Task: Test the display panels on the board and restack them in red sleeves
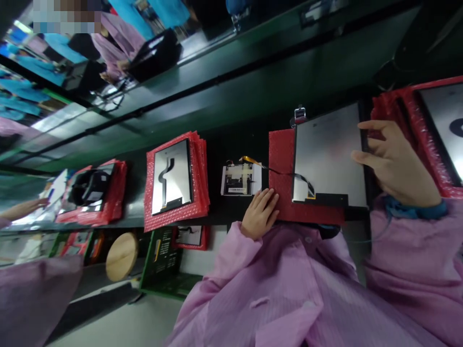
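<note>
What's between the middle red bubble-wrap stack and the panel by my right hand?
The head view shows a taped electronic board, a dark cable and some red mat.

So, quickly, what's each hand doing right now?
Left hand: open, resting at the left edge of the red sheet.
Right hand: apparently holding the silver panel by its right edge.

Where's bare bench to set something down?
Dark bench shows between the left panel stack and middle panel stack; another strip separates the latter from the small circuit unit. Crowded: right side, with large panel, right hand and right panel stack close together.
</note>
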`<state>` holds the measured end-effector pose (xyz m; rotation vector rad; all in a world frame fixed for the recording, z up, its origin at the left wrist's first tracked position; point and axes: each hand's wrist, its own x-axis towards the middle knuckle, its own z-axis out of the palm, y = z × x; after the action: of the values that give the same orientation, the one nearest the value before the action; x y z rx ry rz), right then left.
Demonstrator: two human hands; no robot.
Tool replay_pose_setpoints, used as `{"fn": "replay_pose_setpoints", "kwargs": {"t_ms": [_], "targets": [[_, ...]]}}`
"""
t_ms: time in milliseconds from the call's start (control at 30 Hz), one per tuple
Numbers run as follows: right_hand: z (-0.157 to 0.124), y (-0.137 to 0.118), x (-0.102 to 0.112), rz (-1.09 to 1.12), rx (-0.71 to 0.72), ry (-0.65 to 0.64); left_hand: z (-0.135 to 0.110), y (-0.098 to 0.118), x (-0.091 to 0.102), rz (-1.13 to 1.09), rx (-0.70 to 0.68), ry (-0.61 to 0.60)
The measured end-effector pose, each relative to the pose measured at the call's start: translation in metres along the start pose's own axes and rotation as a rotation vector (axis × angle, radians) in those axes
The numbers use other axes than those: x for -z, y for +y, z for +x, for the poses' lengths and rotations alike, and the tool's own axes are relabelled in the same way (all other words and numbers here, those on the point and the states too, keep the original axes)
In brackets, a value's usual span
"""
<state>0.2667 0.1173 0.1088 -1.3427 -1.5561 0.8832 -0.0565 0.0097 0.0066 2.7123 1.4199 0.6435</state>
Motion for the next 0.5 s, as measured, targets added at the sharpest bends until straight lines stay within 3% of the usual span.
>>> {"fn": "replay_pose_setpoints", "kwargs": {"t_ms": [100,233,333,500], "targets": [[-0.001,0.001,-0.017,0.261,-0.226,-0.041,0.001,0.004,-0.003,-0.047,0.044,0.043],[0.005,0.025,-0.045,0.351,-0.300,-0.149,0.001,0.005,-0.002,-0.189,0.111,0.042],[0.007,0.044,-0.053,0.116,-0.247,-0.140,0.004,0.003,0.007,-0.254,0.109,0.031],[0.008,0.029,-0.061,-0.572,0.164,0.073,0.036,-0.024,0.039,-0.260,0.096,0.066]]}}
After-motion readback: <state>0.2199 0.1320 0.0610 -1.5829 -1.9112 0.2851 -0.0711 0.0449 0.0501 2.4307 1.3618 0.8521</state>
